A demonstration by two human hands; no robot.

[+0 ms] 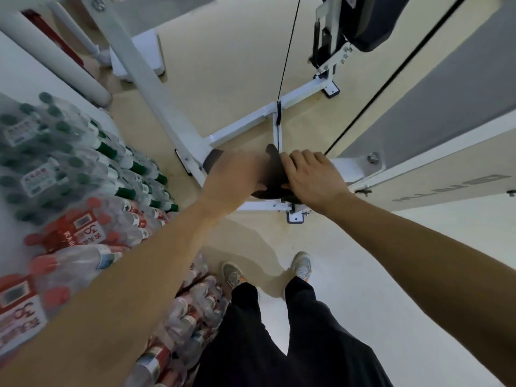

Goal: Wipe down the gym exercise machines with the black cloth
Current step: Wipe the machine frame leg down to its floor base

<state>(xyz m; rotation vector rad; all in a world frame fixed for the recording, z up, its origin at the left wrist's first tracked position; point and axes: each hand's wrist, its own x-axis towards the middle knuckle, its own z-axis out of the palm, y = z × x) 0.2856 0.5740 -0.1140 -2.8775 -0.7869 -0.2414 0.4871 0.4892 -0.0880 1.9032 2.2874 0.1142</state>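
Note:
The black cloth (275, 174) is stretched between both hands over the white frame (237, 129) of a cable machine, near the floor. My left hand (234, 174), blurred, grips the cloth's left side, where a dark end shows past the fingers. My right hand (312, 174) presses and holds the cloth's right side against the frame. A black cable (287, 51) rises from the frame just behind the cloth. Part of the cloth is hidden under my hands.
Shrink-wrapped packs of water bottles (72, 174) with green and red caps are stacked at the left, close to my left arm. A grey-and-cream panel (435, 127) rises at the right. A black seat pad (360, 20) sits at top right. My feet (268, 270) stand on pale floor.

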